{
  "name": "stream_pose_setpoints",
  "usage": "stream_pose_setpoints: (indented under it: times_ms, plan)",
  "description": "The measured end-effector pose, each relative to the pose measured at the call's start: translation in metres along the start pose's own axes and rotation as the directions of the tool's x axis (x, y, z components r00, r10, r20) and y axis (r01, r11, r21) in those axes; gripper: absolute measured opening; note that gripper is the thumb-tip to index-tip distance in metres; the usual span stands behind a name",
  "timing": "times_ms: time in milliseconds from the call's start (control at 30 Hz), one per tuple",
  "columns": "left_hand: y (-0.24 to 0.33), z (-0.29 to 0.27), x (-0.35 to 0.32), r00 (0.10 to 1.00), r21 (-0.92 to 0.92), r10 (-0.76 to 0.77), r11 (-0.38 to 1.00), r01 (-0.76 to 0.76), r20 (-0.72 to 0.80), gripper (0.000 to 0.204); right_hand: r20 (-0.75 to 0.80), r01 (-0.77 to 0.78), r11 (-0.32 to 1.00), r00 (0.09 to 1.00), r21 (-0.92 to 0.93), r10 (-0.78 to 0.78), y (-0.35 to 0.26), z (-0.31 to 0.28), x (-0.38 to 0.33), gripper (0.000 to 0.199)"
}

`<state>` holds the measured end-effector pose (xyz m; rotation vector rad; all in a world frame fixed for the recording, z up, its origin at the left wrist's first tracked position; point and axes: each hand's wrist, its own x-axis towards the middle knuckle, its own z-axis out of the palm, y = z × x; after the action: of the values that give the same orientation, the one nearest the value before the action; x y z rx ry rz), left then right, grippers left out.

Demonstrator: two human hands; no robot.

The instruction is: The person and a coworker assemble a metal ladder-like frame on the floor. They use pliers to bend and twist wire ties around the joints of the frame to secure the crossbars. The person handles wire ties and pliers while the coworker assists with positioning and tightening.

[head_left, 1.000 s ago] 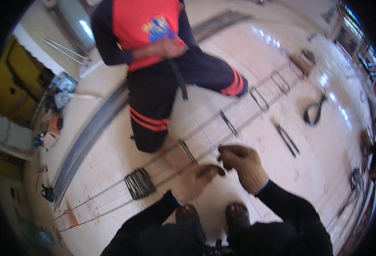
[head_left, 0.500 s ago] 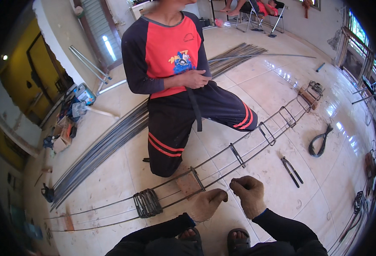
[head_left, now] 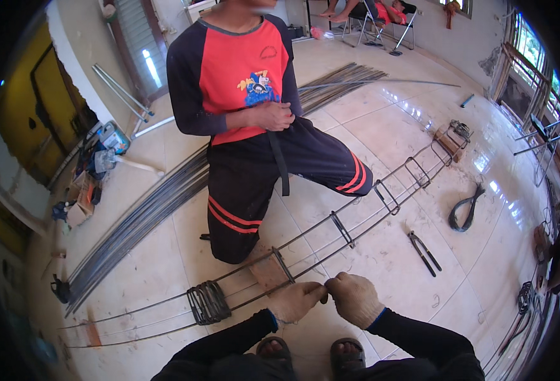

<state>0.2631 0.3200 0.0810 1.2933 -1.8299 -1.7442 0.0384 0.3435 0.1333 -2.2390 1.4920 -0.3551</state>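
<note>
A long rebar cage (head_left: 305, 254) lies on the pale tiled floor (head_left: 381, 133), running in a bowed line from the lower left of the frame up to the upper right. It is made of thin dark steel rods held parallel by rectangular stirrups (head_left: 342, 228) spaced along the right-hand stretch, while a tight bunch of spare stirrups (head_left: 207, 302) sits crowded together on the rods at lower left. The metal looks dull grey-brown.

At lower centre, the left hand (head_left: 297, 300) and right hand (head_left: 356, 298), both in light work gloves, meet knuckle to knuckle at the nearest rod of the cage. Both sets of fingers are curled closed and pinched together at the spot where the hands touch; whatever small thing they pinch there is too small to make out. Dark sleeves lead back to the lower edge, with two sandalled feet (head_left: 311, 352) just below the hands.

Across the cage, in the upper centre, a person in a red and navy shirt (head_left: 242, 76) kneels on one knee beside it. A pair of pincers (head_left: 424, 253) lies on the floor right of centre, near a dark loop of strap (head_left: 465, 208). A bundle of long straight rods (head_left: 165, 197) stretches diagonally across the left half of the frame.
</note>
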Motion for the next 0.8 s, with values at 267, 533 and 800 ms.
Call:
stream_pose_setpoints:
  times_ms: [267, 533, 800]
  plan:
    - [-0.03, 0.002, -0.011, 0.904, 0.265, 0.279, 0.944, -0.197, -0.324, 0.027, 0.366, -0.128, 0.968, 0.909, -0.215, 0.201, 0.03, -0.009, 0.003, 0.025]
    - [-0.035, 0.003, -0.032, 0.895, 0.4, 0.396, 0.869, -0.292, -0.206, 0.017, 0.559, -0.005, 0.995, 0.827, -0.095, 0.058, 0.038, 0.001, -0.005, 0.029]
    - [-0.046, 0.037, -0.065, 0.929, 0.302, 0.124, 0.953, -0.014, -0.349, 0.014, 0.36, -0.167, 0.983, 0.915, -0.071, 0.181, 0.069, 0.046, -0.013, 0.029]
